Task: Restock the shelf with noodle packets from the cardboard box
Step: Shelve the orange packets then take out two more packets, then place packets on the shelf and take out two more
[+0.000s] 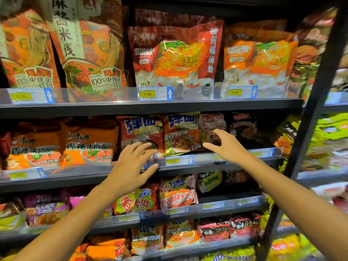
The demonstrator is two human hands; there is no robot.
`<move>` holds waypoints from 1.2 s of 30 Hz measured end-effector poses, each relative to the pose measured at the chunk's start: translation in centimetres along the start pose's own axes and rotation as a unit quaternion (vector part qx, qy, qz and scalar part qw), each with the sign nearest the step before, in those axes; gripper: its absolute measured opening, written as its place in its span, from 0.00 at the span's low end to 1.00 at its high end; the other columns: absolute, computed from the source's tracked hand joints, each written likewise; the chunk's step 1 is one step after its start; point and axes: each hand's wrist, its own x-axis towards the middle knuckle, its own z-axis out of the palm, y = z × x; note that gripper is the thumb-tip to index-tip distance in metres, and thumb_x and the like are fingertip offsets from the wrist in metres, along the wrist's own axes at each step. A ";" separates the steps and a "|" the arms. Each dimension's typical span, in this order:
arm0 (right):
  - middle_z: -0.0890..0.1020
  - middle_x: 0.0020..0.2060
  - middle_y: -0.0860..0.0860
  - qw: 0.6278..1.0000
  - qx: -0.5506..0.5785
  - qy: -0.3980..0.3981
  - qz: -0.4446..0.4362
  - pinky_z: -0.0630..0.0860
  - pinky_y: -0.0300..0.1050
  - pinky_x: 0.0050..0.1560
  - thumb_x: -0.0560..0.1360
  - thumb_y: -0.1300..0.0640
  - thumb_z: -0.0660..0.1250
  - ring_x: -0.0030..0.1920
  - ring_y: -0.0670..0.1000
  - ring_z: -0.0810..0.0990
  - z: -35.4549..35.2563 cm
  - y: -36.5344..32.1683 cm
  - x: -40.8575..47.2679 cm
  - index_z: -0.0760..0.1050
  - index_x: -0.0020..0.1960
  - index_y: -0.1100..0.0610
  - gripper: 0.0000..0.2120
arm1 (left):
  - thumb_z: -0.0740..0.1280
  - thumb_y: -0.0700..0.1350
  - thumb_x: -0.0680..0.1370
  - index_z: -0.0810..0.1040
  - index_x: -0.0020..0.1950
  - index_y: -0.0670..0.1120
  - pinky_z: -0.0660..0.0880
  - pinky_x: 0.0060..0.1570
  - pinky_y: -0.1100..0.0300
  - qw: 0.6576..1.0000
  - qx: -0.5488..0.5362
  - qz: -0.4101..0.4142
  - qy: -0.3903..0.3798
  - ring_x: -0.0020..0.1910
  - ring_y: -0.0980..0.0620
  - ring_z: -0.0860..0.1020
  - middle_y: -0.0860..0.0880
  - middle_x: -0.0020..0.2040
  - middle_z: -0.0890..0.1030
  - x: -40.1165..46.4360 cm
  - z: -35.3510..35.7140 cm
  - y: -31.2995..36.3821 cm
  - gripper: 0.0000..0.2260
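Both my hands reach toward the second shelf [188, 167] of a store rack. My left hand [131, 166] is spread with relaxed fingers in front of a red noodle packet with blue characters [139, 130], holding nothing. My right hand [224, 146] is spread wide in front of a dark brownish packet [211, 125], fingertips close to it; contact cannot be told. Between them stands a second packet with blue characters [180, 132]. The cardboard box is out of view.
Large orange and red noodle bags [175, 57] fill the top shelf behind a clear rail with price tags [155, 93]. Orange packets [88, 146] sit left on the second shelf. More packets fill lower shelves [177, 194]. A black upright post [308, 129] stands at the right.
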 end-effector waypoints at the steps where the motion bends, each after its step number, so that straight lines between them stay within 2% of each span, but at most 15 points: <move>1: 0.66 0.76 0.49 1.000 0.012 0.016 -0.017 0.68 0.51 0.71 0.76 0.37 0.67 0.74 0.53 0.67 -0.3 0.2 -1.1 0.60 0.79 0.52 0.37 | 0.50 0.66 0.79 0.69 0.73 0.57 0.60 0.75 0.46 1.000 -0.010 0.019 0.003 0.76 0.48 0.61 0.54 0.76 0.67 0.2 0.0 0.6 0.27; 4: 0.66 0.76 0.47 0.998 0.015 0.042 -0.040 0.66 0.52 0.73 0.77 0.39 0.66 0.75 0.51 0.66 -0.9 1.6 -4.4 0.63 0.77 0.48 0.32 | 0.52 0.65 0.80 0.69 0.73 0.55 0.62 0.73 0.46 0.998 -0.029 0.058 -0.008 0.74 0.47 0.63 0.53 0.75 0.67 1.2 0.6 2.5 0.26; 6: 0.66 0.75 0.46 0.997 -0.019 0.050 -0.052 0.66 0.55 0.74 0.77 0.36 0.64 0.75 0.51 0.64 -1.2 2.8 -7.0 0.63 0.76 0.47 0.31 | 0.51 0.66 0.80 0.70 0.73 0.54 0.63 0.72 0.45 0.995 -0.040 0.086 -0.017 0.74 0.45 0.64 0.51 0.75 0.67 1.7 1.5 3.8 0.27; 8: 0.65 0.76 0.44 0.996 -0.053 0.048 -0.044 0.65 0.54 0.74 0.77 0.33 0.61 0.76 0.49 0.62 -1.4 4.0 -9.6 0.62 0.76 0.44 0.31 | 0.50 0.66 0.80 0.68 0.74 0.53 0.63 0.72 0.43 0.992 -0.055 0.108 -0.032 0.74 0.44 0.63 0.51 0.75 0.67 1.9 2.7 5.0 0.28; 11: 0.64 0.76 0.44 0.995 -0.096 0.038 -0.011 0.65 0.52 0.75 0.77 0.32 0.59 0.77 0.47 0.60 -1.8 5.6 -13.7 0.61 0.77 0.44 0.32 | 0.51 0.66 0.81 0.66 0.76 0.55 0.53 0.75 0.37 0.987 -0.051 0.145 -0.050 0.78 0.41 0.56 0.51 0.78 0.63 1.7 4.7 7.6 0.27; 13: 0.62 0.77 0.45 0.993 -0.113 0.025 0.000 0.63 0.52 0.76 0.78 0.33 0.59 0.77 0.48 0.58 -1.9 7.0 -16.5 0.60 0.78 0.45 0.33 | 0.51 0.65 0.80 0.69 0.75 0.54 0.49 0.76 0.36 0.983 -0.068 0.162 -0.052 0.79 0.40 0.54 0.50 0.78 0.63 1.5 5.4 9.8 0.28; 16: 0.60 0.79 0.46 0.993 -0.110 0.008 0.041 0.60 0.53 0.77 0.77 0.31 0.58 0.78 0.49 0.56 -2.6 9.0 -20.7 0.59 0.79 0.46 0.36 | 0.48 0.67 0.79 0.70 0.74 0.53 0.48 0.77 0.39 0.978 -0.075 0.182 -0.070 0.79 0.43 0.55 0.51 0.77 0.64 0.8 6.1 13.1 0.31; 18: 0.61 0.78 0.48 0.992 -0.112 0.007 0.057 0.60 0.53 0.77 0.73 0.24 0.52 0.78 0.51 0.57 -3.2 10.4 -23.3 0.60 0.79 0.47 0.42 | 0.46 0.69 0.78 0.69 0.75 0.53 0.47 0.77 0.40 0.976 -0.076 0.187 -0.087 0.78 0.43 0.56 0.51 0.78 0.64 0.0 6.7 15.3 0.32; 20: 0.64 0.77 0.50 0.992 -0.115 0.009 0.058 0.61 0.54 0.76 0.71 0.21 0.48 0.77 0.53 0.60 -3.8 11.9 -25.8 0.62 0.78 0.49 0.45 | 0.45 0.69 0.78 0.70 0.74 0.53 0.50 0.77 0.39 0.974 -0.076 0.190 -0.098 0.77 0.42 0.59 0.49 0.76 0.66 -0.8 7.1 17.8 0.33; 21: 0.66 0.76 0.51 0.992 -0.113 0.012 0.056 0.61 0.54 0.76 0.72 0.22 0.51 0.76 0.53 0.61 -4.1 12.7 -27.2 0.64 0.78 0.50 0.44 | 0.44 0.69 0.78 0.71 0.73 0.52 0.53 0.76 0.38 0.973 -0.080 0.191 -0.101 0.76 0.41 0.62 0.48 0.75 0.68 -1.3 7.3 19.1 0.34; 23: 0.68 0.75 0.51 0.993 -0.107 0.023 0.051 0.59 0.49 0.77 0.76 0.32 0.61 0.76 0.51 0.63 -4.9 14.3 -30.3 0.66 0.77 0.51 0.36 | 0.43 0.70 0.78 0.73 0.72 0.51 0.56 0.75 0.37 0.971 -0.090 0.191 -0.112 0.75 0.39 0.64 0.47 0.74 0.70 -2.2 7.7 22.1 0.36; 25: 0.66 0.76 0.51 0.992 -0.116 0.017 0.051 0.56 0.44 0.76 0.78 0.38 0.65 0.76 0.51 0.61 -5.9 16.5 -33.9 0.64 0.78 0.51 0.33 | 0.46 0.70 0.77 0.72 0.73 0.51 0.55 0.75 0.37 0.970 -0.084 0.186 -0.135 0.75 0.39 0.63 0.47 0.74 0.69 -3.3 8.5 25.7 0.35; 29: 0.64 0.77 0.50 0.988 -0.122 -0.009 0.090 0.59 0.50 0.77 0.78 0.35 0.62 0.77 0.51 0.60 -9.0 22.5 -41.7 0.61 0.79 0.50 0.35 | 0.45 0.71 0.77 0.73 0.72 0.50 0.60 0.72 0.36 0.963 -0.094 0.191 -0.163 0.72 0.39 0.67 0.47 0.72 0.72 -6.1 10.3 34.4 0.37; 36: 0.58 0.79 0.46 0.977 -0.114 -0.054 0.172 0.57 0.51 0.77 0.78 0.31 0.58 0.79 0.50 0.55 -14.1 31.5 -54.7 0.55 0.81 0.46 0.36 | 0.40 0.76 0.73 0.71 0.73 0.52 0.59 0.72 0.38 0.946 -0.114 0.212 -0.218 0.72 0.40 0.65 0.48 0.73 0.70 -10.7 13.4 49.1 0.42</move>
